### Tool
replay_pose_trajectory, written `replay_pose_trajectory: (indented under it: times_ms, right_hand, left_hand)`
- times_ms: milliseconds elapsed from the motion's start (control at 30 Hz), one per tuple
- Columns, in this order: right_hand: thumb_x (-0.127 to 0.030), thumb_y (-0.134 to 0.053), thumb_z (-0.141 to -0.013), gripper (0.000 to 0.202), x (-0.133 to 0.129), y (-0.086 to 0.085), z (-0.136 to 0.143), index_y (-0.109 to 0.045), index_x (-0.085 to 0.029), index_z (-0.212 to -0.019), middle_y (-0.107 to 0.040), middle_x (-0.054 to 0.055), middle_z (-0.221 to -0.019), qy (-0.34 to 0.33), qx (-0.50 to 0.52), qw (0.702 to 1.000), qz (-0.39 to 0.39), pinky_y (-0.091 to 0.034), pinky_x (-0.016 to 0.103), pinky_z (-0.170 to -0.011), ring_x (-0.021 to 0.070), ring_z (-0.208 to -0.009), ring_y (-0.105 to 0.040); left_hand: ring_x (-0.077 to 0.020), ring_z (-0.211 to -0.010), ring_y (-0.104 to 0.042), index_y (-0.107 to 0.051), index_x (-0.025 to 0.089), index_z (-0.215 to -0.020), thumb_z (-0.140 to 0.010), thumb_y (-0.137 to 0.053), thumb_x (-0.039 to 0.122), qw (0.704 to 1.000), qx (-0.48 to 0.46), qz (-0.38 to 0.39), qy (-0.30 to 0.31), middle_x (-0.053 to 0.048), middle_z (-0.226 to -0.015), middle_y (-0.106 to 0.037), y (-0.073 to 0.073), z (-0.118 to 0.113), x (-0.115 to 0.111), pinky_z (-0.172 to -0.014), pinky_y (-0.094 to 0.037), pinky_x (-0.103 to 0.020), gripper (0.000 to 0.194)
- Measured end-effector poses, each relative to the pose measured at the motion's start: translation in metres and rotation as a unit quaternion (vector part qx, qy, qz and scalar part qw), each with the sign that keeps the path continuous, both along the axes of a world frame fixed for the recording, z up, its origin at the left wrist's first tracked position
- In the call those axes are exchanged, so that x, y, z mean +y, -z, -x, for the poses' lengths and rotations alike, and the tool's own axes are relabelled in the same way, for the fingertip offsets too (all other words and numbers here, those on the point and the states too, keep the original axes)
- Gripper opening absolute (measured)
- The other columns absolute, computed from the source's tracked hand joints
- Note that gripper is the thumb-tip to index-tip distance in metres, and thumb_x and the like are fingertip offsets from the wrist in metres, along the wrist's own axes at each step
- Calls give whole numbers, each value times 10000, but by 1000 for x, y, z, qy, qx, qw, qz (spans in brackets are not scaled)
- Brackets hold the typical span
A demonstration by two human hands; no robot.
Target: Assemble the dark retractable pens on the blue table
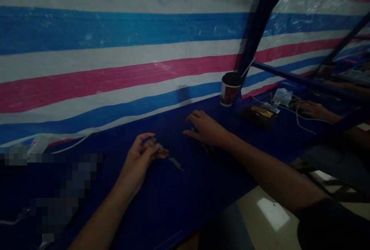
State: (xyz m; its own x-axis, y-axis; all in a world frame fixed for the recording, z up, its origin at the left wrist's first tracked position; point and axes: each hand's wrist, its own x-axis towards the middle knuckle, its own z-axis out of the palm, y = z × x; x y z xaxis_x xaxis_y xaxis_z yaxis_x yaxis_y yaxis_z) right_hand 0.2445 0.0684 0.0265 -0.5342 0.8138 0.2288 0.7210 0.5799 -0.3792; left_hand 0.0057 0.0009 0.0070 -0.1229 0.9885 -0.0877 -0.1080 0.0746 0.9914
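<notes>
Between the thumb and fingers of my left hand (144, 151) is a slim pen (173, 160), its pointed tip slanting down to the right over the dark blue table (173, 203). My right hand (206, 128) is further back and to the right, palm down, with thumb and fingers apart. Something dark and small lies partly hidden under that hand; its kind is too dim to make out. Behind my right hand a paper cup (230, 91) with a black lid stands upright near the wall sheet.
A dark packet (258, 115) lies right of the cup, with white cables (297, 115) beyond. Another person's hand (313, 109) rests there. Blue metal posts (256, 22) rise before the striped sheet (130, 65). At far left are a power strip (39, 144) and a blurred-out area.
</notes>
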Motion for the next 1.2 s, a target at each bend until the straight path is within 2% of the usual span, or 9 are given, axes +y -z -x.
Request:
replay_pose_trajectory:
  times_ms: [67,200,333,433,567,767,833,1033,1200]
  right_hand:
    - [-438,-620,-1014,346,-7,-5,4,-667,-107,-1104,-691,148,-1092,-52,40,997,34,-466,372,-941,262,-1045,-644]
    - [-465,-549,-1048,328,-23,-8,15,-639,-159,-975,-636,10,-796,-181,67,962,194,-414,269,-690,153,-721,-609]
    - [-389,-487,-1082,324,-26,-8,18,-529,-184,-834,-515,-35,-694,-172,63,956,228,-351,259,-640,118,-637,-525]
    - [-384,-447,-1096,363,-22,-12,13,-489,-195,-789,-459,-54,-661,-173,77,952,240,-343,261,-625,103,-597,-475]
    - [-369,-446,-1101,372,-17,-16,7,-499,-197,-775,-468,-55,-651,-192,59,948,247,-373,268,-635,107,-601,-495]
    - [-376,-459,-1106,346,-15,-11,7,-560,-188,-833,-597,-9,-750,-223,12,952,208,-434,282,-728,135,-689,-583]
    - [-382,-446,-1111,349,-15,-9,8,-589,-181,-866,-627,6,-776,-225,-6,955,191,-440,281,-739,144,-711,-604]
    - [-371,-462,-1106,328,-15,-5,11,-670,-138,-1007,-717,74,-865,-224,-103,960,131,-416,277,-711,178,-764,-654]
    - [-369,-544,-1072,254,-15,-5,11,-685,-158,-1074,-740,104,-932,-171,-136,975,46,-362,292,-676,220,-801,-673]
  left_hand:
    - [-178,-652,-747,-549,230,-1033,-645,-872,309,1000,-9,-20,-5,33,-719,-750,-2,-1,-1,-629,-589,-265,512]
    - [-170,-663,-756,-553,232,-977,-673,-904,319,998,-25,-60,-20,28,-734,-765,-3,-2,-1,-672,-610,-274,472]
    - [-180,-675,-749,-578,226,-923,-712,-897,407,998,9,-60,-9,15,-736,-765,-1,2,0,-717,-609,-307,424]
    - [-186,-680,-718,-647,215,-912,-794,-811,486,987,140,-77,25,-13,-753,-758,-1,8,1,-699,-572,-303,338]
    - [-203,-681,-659,-728,226,-903,-895,-665,502,937,318,-127,75,-24,-746,-713,-3,19,2,-639,-494,-293,284]
    - [-283,-794,-603,-715,268,-808,-929,-567,536,821,504,-233,133,-74,-794,-695,-8,31,5,-787,-474,-374,328]
    - [-288,-784,-584,-668,273,-766,-958,-507,525,803,526,-236,148,-72,-767,-663,-7,30,4,-787,-466,-378,355]
    - [-251,-675,-567,-595,266,-731,-1005,-433,487,814,502,-217,196,-33,-692,-606,-3,27,1,-717,-438,-344,387]
    - [-207,-545,-536,-547,260,-662,-1001,-400,508,841,473,-167,205,1,-593,-561,-2,26,1,-618,-399,-308,445]
